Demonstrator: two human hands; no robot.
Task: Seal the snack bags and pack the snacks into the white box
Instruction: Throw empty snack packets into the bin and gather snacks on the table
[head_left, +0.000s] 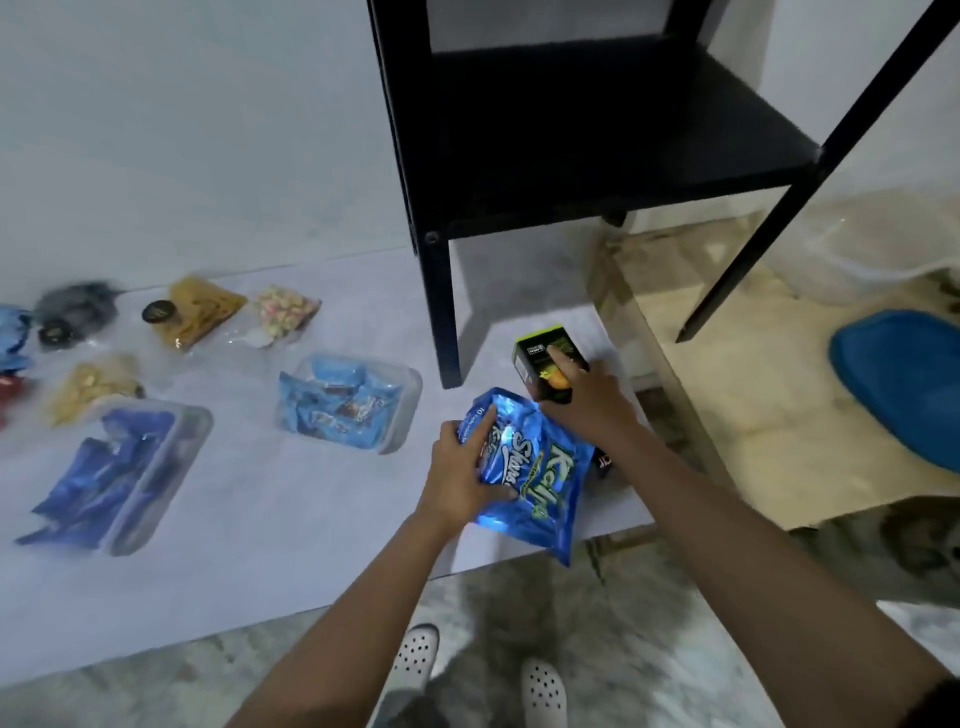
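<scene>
1. A blue snack bag (540, 478) is seen near the front right corner of the white surface (260, 493), its lower end hanging past the edge.
2. The bag is made of glossy, crinkled foil – bright blue, printed with large green and white lettering – and is creased and bunched at its top.
3. The bag's left side is gripped by the left hand (462, 467): the thumb is pressed on the printed front and the fingers are curled round the bunched upper edge.
4. A dark carton (540, 345) with a lime-green top rim is held by the right hand (592, 400), just behind the bag; the index finger is laid along the carton's face and the other fingers are wrapped round its right side.
5. A leg of a black stand (441, 312) is planted on the surface just left of the carton.
6. Further left, small blue packets are held in a clear tub (405, 405) and darker blue ones in a second tub (192, 431).
7. Clear pouches (283, 312) of assorted snacks are laid out along the back left – their contents are too blurred to be named.
</scene>
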